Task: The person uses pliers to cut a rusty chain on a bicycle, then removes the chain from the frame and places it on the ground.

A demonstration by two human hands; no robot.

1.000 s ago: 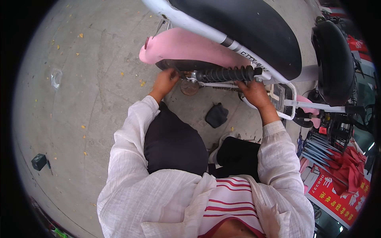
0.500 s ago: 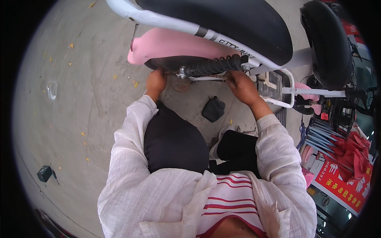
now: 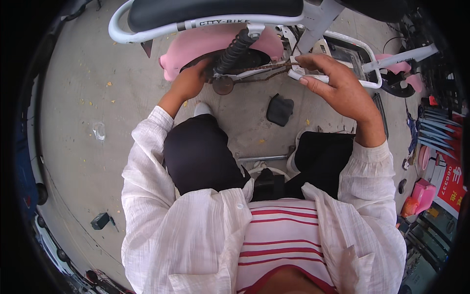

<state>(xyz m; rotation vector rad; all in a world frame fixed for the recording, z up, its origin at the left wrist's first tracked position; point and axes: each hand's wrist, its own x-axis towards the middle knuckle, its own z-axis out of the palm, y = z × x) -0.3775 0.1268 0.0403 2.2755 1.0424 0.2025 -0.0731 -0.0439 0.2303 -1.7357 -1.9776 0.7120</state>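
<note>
My left hand is closed at the lower end of a black coil-spring shock, beside the rusty chain and round sprocket; its fingertips are in shadow. My right hand has thumb and curved fingers apart at a white frame tube, where the chain runs toward its fingertips. Above are a pink rear mudguard, the white seat rail and the black seat of the bike.
A black pouch-like item lies between my knees and the bike. A small black box is at lower left on the concrete. Folded red umbrellas, a red sign and a pink container line the right; vehicles edge the left.
The view has turned, so the bike sits higher and more level. My right hand has moved right along the chain, and its thumb and fingers are wider apart around the white tube.
</note>
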